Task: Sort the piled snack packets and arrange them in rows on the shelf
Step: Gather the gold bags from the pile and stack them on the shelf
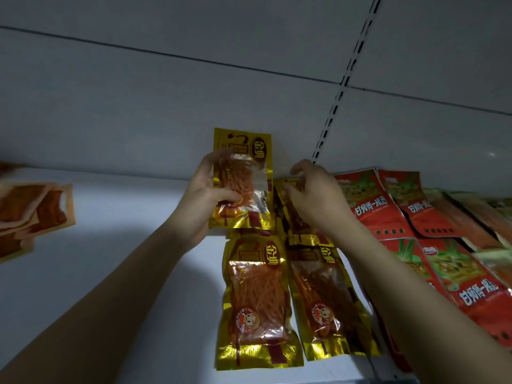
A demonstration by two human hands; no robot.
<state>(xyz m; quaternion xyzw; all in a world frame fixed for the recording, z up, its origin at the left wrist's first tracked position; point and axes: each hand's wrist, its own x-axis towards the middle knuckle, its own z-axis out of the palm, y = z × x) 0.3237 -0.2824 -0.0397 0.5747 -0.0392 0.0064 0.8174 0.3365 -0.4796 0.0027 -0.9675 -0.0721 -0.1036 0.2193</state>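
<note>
My left hand (203,189) has its grip closed on a gold snack packet (243,178), thumb across the clear window, held upright against the white back wall (138,106) of the shelf (124,245). Just right of that grip, my right hand (313,195) rests with curled fingers on a second gold packet (296,217) lying flat; I cannot tell whether it is pinching it. Below both grips, two more gold packets (257,300) lie side by side on the shelf, touching. Right of the right hand, red packets (388,209) overlap in rows. Well left of the left grip lies a loose pile of orange packets (33,212).
</note>
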